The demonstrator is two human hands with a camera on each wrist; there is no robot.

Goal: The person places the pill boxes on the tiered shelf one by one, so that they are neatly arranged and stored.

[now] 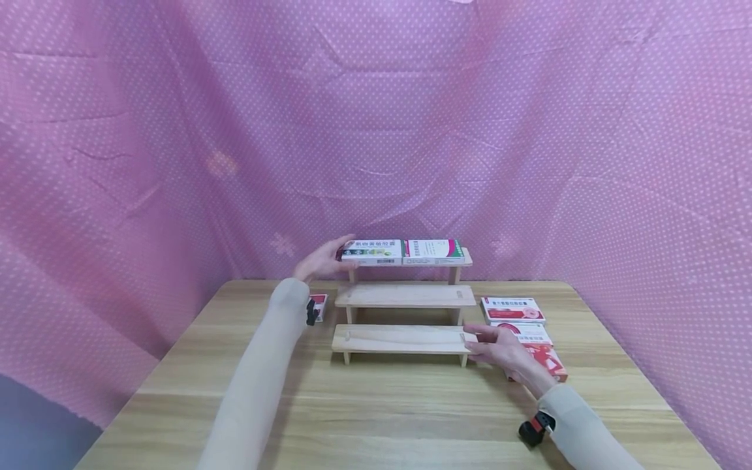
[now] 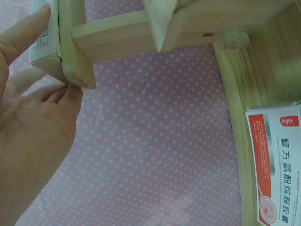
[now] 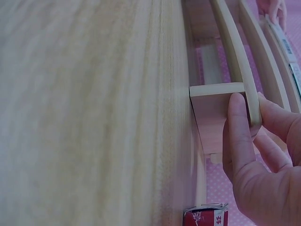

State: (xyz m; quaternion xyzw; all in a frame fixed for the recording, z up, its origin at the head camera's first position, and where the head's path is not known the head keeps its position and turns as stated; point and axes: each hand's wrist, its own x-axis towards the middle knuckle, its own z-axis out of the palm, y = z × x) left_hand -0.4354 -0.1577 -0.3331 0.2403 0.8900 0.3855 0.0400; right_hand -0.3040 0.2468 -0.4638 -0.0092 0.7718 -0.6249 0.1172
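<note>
A three-tier wooden display rack (image 1: 405,295) stands on the table. At the left end of its top tier, my left hand (image 1: 323,259) grips the board's end along with a white and green medicine box (image 1: 373,253). The thumb (image 2: 33,30) lies against that box, and the other fingers reach round to the board's edge. A second medicine box, white and pink (image 1: 431,249), lies beside it on the same tier. My right hand (image 1: 499,349) pinches the right end of the bottom tier (image 3: 242,70), thumb on top and fingers underneath.
Several red and white medicine boxes (image 1: 514,310) lie in a column right of the rack, beside my right hand. Another red and white box (image 2: 277,165) lies left of the rack, partly behind my left wrist. A pink dotted curtain (image 1: 405,130) hangs behind the table (image 1: 376,418).
</note>
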